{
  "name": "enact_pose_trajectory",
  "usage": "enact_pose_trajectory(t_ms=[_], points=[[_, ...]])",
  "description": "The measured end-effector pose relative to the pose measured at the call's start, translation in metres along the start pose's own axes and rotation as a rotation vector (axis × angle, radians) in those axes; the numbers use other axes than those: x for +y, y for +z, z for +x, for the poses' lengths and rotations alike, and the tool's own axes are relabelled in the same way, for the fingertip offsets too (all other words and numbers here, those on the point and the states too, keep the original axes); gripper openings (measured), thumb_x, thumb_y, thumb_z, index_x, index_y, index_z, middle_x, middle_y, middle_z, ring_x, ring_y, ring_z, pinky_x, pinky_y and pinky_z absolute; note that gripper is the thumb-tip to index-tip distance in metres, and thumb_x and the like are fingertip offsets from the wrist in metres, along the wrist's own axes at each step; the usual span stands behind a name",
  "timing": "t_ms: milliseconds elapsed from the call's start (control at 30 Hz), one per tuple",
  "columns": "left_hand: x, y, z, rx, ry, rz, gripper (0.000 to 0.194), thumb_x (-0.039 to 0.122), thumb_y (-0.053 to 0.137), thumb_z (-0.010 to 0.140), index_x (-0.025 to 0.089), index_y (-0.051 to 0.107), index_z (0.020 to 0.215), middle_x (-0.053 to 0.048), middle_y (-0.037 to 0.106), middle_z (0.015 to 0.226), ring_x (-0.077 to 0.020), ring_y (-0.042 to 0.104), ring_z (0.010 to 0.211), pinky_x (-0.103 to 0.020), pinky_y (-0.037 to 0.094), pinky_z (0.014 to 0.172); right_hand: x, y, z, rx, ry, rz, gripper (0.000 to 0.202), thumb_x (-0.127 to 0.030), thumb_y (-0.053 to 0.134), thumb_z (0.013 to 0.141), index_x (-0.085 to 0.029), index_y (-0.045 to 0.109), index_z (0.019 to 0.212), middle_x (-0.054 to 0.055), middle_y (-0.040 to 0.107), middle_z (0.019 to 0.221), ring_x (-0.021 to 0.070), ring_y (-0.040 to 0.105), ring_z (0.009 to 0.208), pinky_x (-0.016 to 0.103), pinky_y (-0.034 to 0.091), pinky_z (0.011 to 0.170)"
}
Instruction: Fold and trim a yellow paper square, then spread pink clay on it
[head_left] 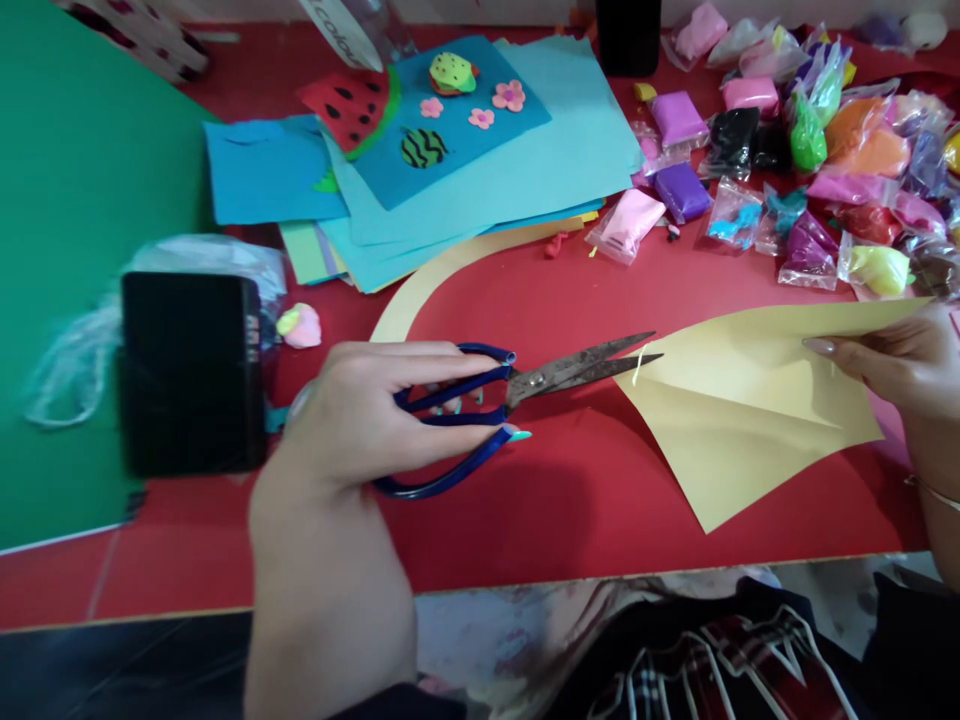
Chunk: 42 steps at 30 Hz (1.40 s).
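Observation:
My left hand (382, 410) is closed on the blue handles of a pair of scissors (551, 378). The dark, worn blades point right and stand slightly apart, with their tips at the left corner of a sheet of yellow paper (720, 410). A thin pale sliver shows by the tips; I cannot tell whether it is cut paper. At the sheet's right end, my right hand (889, 360) pinches the paper between thumb and fingers. The sheet is bent and held above the red tabletop (510, 530).
Blue paper sheets (480, 205) lie at the back, with clay watermelon (352, 108) and flower shapes. Bagged coloured clay (862, 140) crowds the back right. A black device (191, 375) and a green board (82, 230) are at left. A cream paper strip (420, 285) curves behind the scissors.

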<state>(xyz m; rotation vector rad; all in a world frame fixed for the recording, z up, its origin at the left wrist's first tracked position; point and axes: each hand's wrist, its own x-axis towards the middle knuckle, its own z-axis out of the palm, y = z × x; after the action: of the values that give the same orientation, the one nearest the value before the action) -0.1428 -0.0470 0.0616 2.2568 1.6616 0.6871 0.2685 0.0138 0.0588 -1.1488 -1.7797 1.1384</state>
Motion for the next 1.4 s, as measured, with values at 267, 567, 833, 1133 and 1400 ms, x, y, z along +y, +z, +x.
enact_pose_trajectory(t_ms=[267, 567, 833, 1133, 1400], points=[[0.015, 0.005, 0.009, -0.015, 0.147, -0.178, 0.028, 0.044, 0.070, 0.075, 0.023, 0.078, 0.090, -0.003, 0.075, 0.072, -0.0161, 0.068, 0.058, -0.023, 0.054, 0.049, -0.004, 0.003, -0.001, -0.003, -0.054, 0.003, 0.028, -0.014, 0.073, 0.074, -0.036, 0.078, 0.090, -0.004, 0.077, 0.087, 0.0127, 0.071, 0.070, 0.020, 0.059, 0.062], [0.010, 0.005, 0.006, -0.025, 0.163, -0.160, 0.035, 0.047, 0.067, 0.078, 0.017, 0.077, 0.093, -0.004, 0.073, 0.070, -0.0139, 0.065, 0.051, -0.022, 0.051, 0.043, -0.011, 0.004, -0.001, 0.000, -0.036, -0.033, 0.032, -0.010, 0.071, 0.074, -0.038, 0.077, 0.090, -0.005, 0.077, 0.082, 0.0079, 0.071, 0.064, 0.010, 0.056, 0.057], [0.011, 0.007, 0.008, 0.001, 0.228, -0.092, 0.040, 0.051, 0.063, 0.081, 0.015, 0.076, 0.091, -0.007, 0.074, 0.072, -0.0163, 0.069, 0.057, -0.023, 0.055, 0.049, -0.011, 0.006, 0.002, -0.015, -0.070, -0.052, 0.039, -0.008, 0.069, 0.073, -0.042, 0.076, 0.092, -0.009, 0.076, 0.082, 0.0056, 0.071, 0.063, 0.005, 0.055, 0.058], [0.018, 0.006, 0.010, -0.020, 0.241, -0.175, 0.029, 0.045, 0.066, 0.082, 0.019, 0.076, 0.091, -0.002, 0.071, 0.066, -0.0122, 0.064, 0.049, -0.019, 0.050, 0.042, -0.011, 0.007, 0.002, -0.016, -0.092, -0.073, 0.038, -0.013, 0.071, 0.073, -0.045, 0.075, 0.092, -0.010, 0.076, 0.081, 0.0035, 0.070, 0.061, 0.003, 0.053, 0.058], [0.014, 0.006, 0.009, -0.033, 0.251, -0.137, 0.035, 0.050, 0.062, 0.084, 0.018, 0.076, 0.090, -0.004, 0.072, 0.066, -0.0144, 0.067, 0.053, -0.021, 0.051, 0.044, -0.015, 0.007, 0.002, -0.016, -0.091, -0.080, 0.039, -0.012, 0.071, 0.073, -0.045, 0.075, 0.093, -0.010, 0.076, 0.079, 0.0042, 0.070, 0.059, 0.004, 0.052, 0.055]])
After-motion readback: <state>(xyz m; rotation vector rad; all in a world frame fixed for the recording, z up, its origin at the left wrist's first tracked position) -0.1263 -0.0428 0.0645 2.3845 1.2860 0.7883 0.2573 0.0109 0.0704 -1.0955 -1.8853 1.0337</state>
